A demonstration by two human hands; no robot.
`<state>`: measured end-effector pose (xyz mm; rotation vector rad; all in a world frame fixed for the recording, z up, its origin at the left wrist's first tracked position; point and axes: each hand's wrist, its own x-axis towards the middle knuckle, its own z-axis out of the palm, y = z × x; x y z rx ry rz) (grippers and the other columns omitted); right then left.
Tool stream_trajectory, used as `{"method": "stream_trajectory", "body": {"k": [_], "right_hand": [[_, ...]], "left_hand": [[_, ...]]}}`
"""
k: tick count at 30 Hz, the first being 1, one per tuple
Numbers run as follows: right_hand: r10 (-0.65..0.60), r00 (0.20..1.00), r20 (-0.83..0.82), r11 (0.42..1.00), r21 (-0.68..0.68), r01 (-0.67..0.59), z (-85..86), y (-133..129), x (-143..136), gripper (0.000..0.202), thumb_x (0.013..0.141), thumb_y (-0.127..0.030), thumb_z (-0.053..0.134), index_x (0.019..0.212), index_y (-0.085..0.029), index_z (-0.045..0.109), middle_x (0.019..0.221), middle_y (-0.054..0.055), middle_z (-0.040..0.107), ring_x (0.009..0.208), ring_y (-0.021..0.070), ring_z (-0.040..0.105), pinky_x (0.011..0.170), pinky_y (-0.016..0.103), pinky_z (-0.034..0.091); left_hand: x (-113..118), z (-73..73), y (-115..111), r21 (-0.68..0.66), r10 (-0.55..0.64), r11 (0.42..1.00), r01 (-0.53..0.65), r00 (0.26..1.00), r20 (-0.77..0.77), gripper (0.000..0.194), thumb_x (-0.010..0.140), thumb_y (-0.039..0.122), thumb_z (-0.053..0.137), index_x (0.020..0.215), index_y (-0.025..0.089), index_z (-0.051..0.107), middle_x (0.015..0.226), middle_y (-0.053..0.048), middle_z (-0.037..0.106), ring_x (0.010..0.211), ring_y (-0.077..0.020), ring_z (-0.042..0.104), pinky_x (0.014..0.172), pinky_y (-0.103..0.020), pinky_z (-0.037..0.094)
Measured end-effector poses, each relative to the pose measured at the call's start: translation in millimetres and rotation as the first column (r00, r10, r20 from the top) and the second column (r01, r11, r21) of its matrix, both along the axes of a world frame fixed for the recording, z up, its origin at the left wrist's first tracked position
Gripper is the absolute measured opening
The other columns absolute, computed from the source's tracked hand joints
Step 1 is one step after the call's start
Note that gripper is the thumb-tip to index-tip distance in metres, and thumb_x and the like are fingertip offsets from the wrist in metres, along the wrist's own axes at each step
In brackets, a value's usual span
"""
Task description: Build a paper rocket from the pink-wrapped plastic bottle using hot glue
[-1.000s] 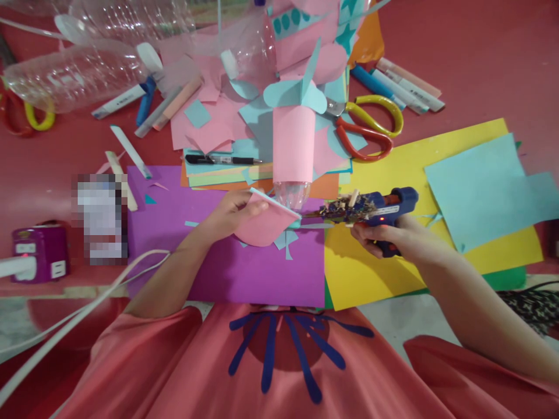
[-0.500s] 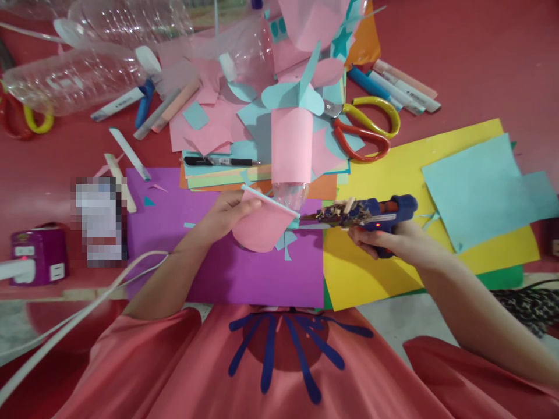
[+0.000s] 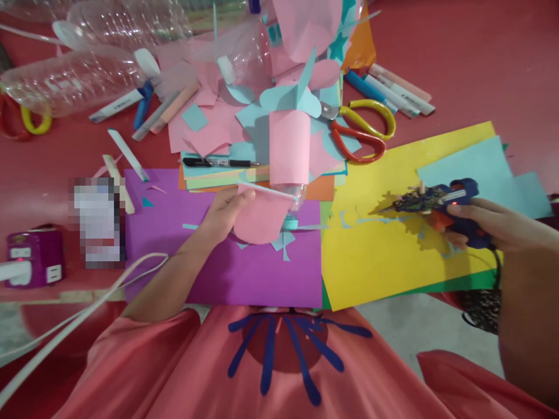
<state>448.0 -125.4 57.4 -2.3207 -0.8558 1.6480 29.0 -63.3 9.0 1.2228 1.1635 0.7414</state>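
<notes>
My left hand [image 3: 227, 210] pinches a pink paper piece [image 3: 262, 216] with a curved lower edge, over the purple sheet [image 3: 209, 279]. Just behind its right end lies a clear bottle neck [image 3: 297, 196] with a teal cap [image 3: 290, 222]. The bottle's body is wrapped in pink paper [image 3: 289, 145], topped by light blue paper petals [image 3: 288, 99]. Out to the right, my right hand [image 3: 484, 224] grips a dark blue glue gun [image 3: 463, 203] by its handle. The gun's nozzle, crusted with debris, points left above the yellow sheet [image 3: 375, 273].
Scissors [image 3: 364, 131] with red and yellow handles lie right of the wrapped bottle. Clear bottles [image 3: 78, 81] and markers [image 3: 117, 105] sit at the back left. A phone [image 3: 99, 224], a purple socket block [image 3: 35, 256] and a white cable [image 3: 109, 276] are at left.
My right hand has carried the glue gun away to the right, from beside the paper's edge to over the yellow sheet. My left hand keeps the pink paper, shifted slightly left.
</notes>
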Motion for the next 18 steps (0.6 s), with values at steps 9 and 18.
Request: {"method": "stream_trajectory", "body": {"k": [9, 18], "right_hand": [[0.12, 0.917, 0.381, 0.991, -0.092, -0.092, 0.2, 19.8, -2.5, 0.034, 0.085, -0.036, 0.069, 0.055, -0.02, 0.065, 0.056, 0.007, 0.062, 0.054, 0.0177, 0.052, 0.059, 0.037, 0.04], [0.007, 0.525, 0.851, 0.709, 0.366, -0.603, 20.0, -12.1, -74.5, 0.029, 0.09, -0.048, 0.048, 0.074, -0.026, 0.059, 0.078, 0.009, 0.071, 0.071, 0.0271, 0.065, 0.063, 0.04, 0.046]], "left_hand": [[1.3, -1.8, -2.0, -0.101, 0.113, 0.989, -0.107, 0.992, 0.05, 0.069, 0.063, 0.082, 0.071, 0.052, 0.02, 0.043, 0.054, 0.003, 0.037, 0.048, -0.0075, 0.032, 0.046, -0.026, 0.021], [8.4, -2.6, -8.2, -0.173, 0.328, 0.935, -0.311, 0.941, 0.085, 0.059, 0.067, 0.075, 0.074, 0.062, 0.02, 0.053, 0.06, 0.002, 0.053, 0.057, -0.0124, 0.053, 0.052, -0.026, 0.04]]}}
